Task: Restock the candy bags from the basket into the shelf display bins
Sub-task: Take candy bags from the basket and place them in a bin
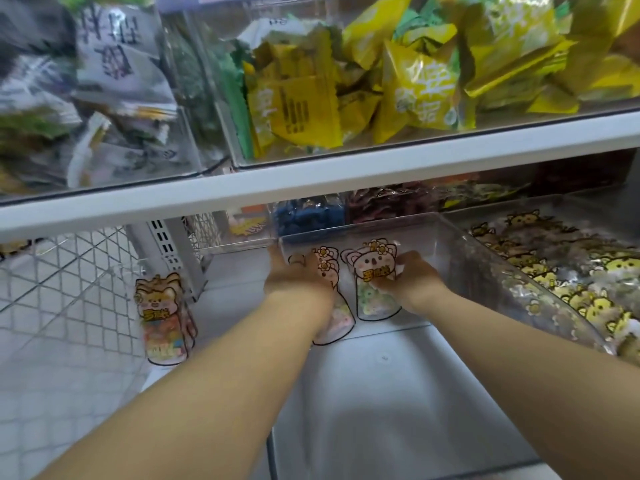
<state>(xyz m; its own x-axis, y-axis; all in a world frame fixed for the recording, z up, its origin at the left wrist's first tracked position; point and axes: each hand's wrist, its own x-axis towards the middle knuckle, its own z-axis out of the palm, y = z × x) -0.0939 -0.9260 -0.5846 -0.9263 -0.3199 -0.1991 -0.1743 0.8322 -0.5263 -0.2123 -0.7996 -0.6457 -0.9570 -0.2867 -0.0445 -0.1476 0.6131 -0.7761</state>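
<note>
Both of my hands reach into a clear display bin on the lower shelf. My left hand holds a see-through candy bag with flower print, which stands near the bin's back. My right hand grips a bear-faced candy bag standing just to the right of it. A third bag with an orange animal print stands in the neighbouring bin on the left. The basket is out of view.
The white shelf edge runs across just above my hands. Upper bins hold yellow snack packs and grey packs. A bin of yellow chick-print bags sits right of my hands. Wire mesh lies at left.
</note>
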